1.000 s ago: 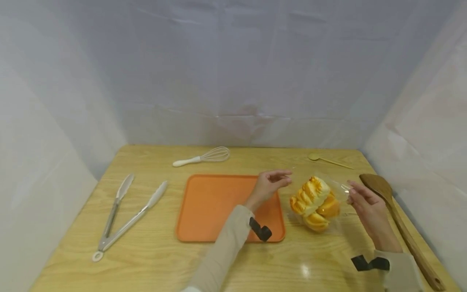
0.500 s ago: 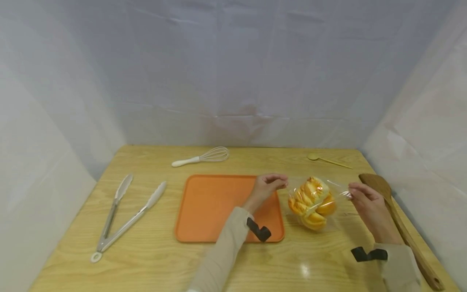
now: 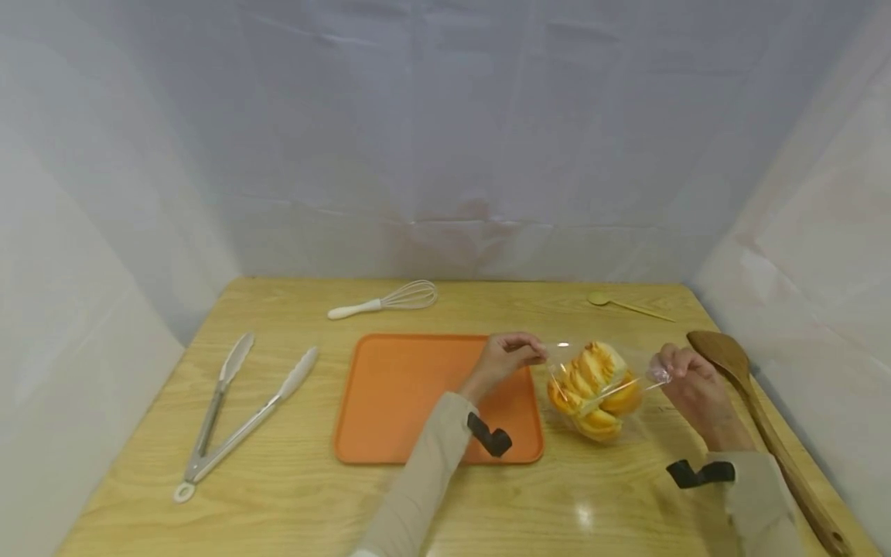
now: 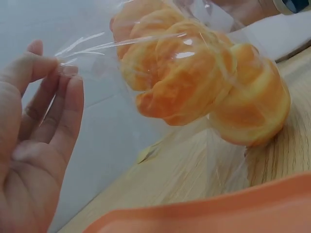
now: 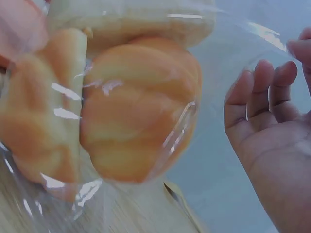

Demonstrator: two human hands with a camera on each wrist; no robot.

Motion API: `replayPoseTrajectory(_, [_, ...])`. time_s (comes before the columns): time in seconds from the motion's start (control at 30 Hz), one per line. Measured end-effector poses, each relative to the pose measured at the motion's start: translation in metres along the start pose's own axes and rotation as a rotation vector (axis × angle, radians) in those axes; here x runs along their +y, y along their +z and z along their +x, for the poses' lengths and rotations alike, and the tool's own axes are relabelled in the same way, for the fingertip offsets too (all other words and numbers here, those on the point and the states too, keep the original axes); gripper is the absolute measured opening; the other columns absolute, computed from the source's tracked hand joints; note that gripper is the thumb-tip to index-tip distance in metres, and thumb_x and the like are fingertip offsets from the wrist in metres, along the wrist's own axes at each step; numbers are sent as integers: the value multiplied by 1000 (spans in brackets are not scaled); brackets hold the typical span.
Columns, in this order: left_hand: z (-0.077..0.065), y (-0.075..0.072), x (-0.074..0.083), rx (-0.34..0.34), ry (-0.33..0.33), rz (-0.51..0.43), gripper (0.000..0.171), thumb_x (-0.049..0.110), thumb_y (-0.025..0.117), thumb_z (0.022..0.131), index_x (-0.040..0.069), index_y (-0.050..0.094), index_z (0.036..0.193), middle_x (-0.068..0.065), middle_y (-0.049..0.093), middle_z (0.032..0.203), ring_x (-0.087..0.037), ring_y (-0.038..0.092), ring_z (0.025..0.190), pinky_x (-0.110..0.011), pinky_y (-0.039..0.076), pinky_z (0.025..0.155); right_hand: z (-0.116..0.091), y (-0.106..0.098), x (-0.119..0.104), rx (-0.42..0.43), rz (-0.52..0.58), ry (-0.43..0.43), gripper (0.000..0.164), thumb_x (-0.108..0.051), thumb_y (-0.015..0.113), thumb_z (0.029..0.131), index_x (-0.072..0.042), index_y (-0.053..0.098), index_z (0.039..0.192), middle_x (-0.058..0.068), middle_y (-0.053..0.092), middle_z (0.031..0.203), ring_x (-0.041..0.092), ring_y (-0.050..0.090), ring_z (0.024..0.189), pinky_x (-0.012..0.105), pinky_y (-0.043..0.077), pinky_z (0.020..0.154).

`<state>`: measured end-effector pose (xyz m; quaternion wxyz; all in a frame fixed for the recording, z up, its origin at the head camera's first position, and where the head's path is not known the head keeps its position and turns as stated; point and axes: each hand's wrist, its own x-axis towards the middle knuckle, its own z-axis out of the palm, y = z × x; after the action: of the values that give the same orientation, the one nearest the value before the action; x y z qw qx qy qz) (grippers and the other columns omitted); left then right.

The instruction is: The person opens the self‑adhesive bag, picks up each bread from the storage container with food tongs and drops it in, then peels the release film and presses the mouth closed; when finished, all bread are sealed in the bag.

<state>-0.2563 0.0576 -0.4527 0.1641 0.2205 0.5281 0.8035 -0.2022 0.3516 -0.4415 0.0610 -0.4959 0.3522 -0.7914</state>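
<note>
A clear plastic bag (image 3: 636,382) with several bread pieces (image 3: 592,375) in it hangs between the two hands, to the right of an orange tray (image 3: 418,398). My left hand (image 3: 503,362) pinches the bag's left upper edge between thumb and fingertips, over the tray's right side. On the other side my right hand (image 3: 696,391) pinches bunched plastic at the right edge. In the left wrist view the film is pulled into creases from the fingertips (image 4: 73,73). A rounded roll (image 5: 141,111) shows through the film in the right wrist view; the right thumb is partly cut off there.
Metal tongs (image 3: 257,418) lie spread at the left of the wooden table (image 3: 278,510). A whisk (image 3: 383,302) lies behind the tray, a small spoon (image 3: 626,305) at the back right. A long wooden spatula (image 3: 720,353) runs along the right edge, beside the right arm.
My left hand has shifted slightly left. My right hand has shifted a little left too, with more plastic bunched in its fingers. The bag of bread has moved slightly left.
</note>
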Motion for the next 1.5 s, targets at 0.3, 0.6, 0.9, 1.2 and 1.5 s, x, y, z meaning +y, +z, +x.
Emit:
replayPoseTrajectory(0.3, [0,-2,-3,1,43,108,20,-7,54,95,-25,53,104,-21,70,96,-2,67,83,-38,58,89,2,19,-19,183,-772,160,30,20,37,95,3,63,95,-1,66,103,9,60,99,18,48,85])
replayPoseTrajectory(0.6, [-2,5,2,50,14,70,22,1,49,98,-19,59,99,-22,71,98,-8,70,83,-41,57,89,11,43,-19,505,-1231,404,17,8,58,92,0,66,80,-10,67,80,1,59,76,12,47,73])
replayPoseTrajectory(0.9, [-3,18,13,219,-104,274,16,11,79,82,8,63,80,-11,74,91,-17,72,86,-35,58,86,21,52,-23,609,-1242,502,12,7,69,85,-3,62,82,-14,64,84,-2,63,75,12,51,67])
replayPoseTrajectory(1.2, [-5,29,9,238,-65,153,16,1,72,86,4,57,89,-22,72,97,-8,69,78,-35,60,81,39,56,-23,576,-1487,656,37,-14,64,95,2,54,127,12,58,113,19,54,107,23,45,93])
replayPoseTrajectory(1.5, [-9,43,7,225,-28,37,13,-5,66,88,-2,55,93,-27,69,104,-4,67,76,-29,60,77,88,93,35,537,-1780,690,36,-31,70,90,0,65,109,29,42,134,56,27,120,70,13,93])
